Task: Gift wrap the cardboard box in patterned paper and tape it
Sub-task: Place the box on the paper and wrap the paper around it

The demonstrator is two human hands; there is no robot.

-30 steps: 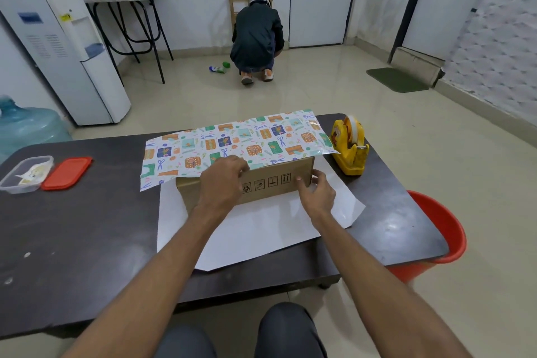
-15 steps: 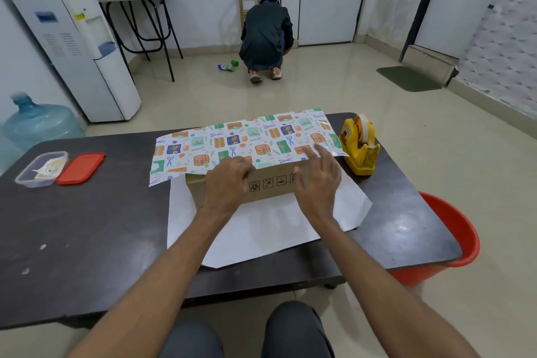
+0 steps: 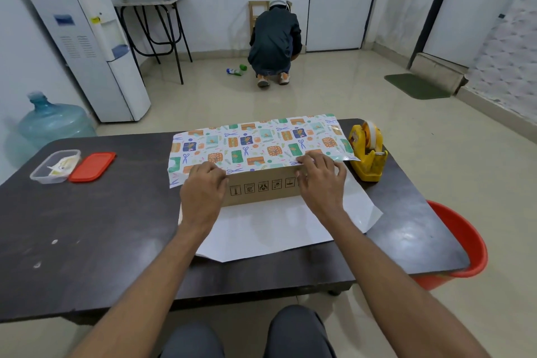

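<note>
The cardboard box (image 3: 261,189) lies lengthwise on the dark table (image 3: 87,227), its printed front face towards me. Patterned paper (image 3: 255,141) is folded over its top from the far side, and the paper's white underside (image 3: 276,227) spreads on the table in front. My left hand (image 3: 203,192) grips the paper's near edge with curled fingers at the box's front left top corner. My right hand (image 3: 322,180) presses the paper's near edge onto the box's right end, thumb on the front face. A yellow tape dispenser (image 3: 367,154) stands just right of the box.
A clear plastic tub (image 3: 55,166) and its red lid (image 3: 92,166) lie at the table's left. A red bucket (image 3: 459,244) stands on the floor by the table's right end. A person (image 3: 274,38) crouches at the far wall. A water dispenser (image 3: 87,46) and bottle (image 3: 52,122) stand left.
My right hand has moved from the box's front face up onto the paper's near edge at the right end. The left hand stays on the left corner.
</note>
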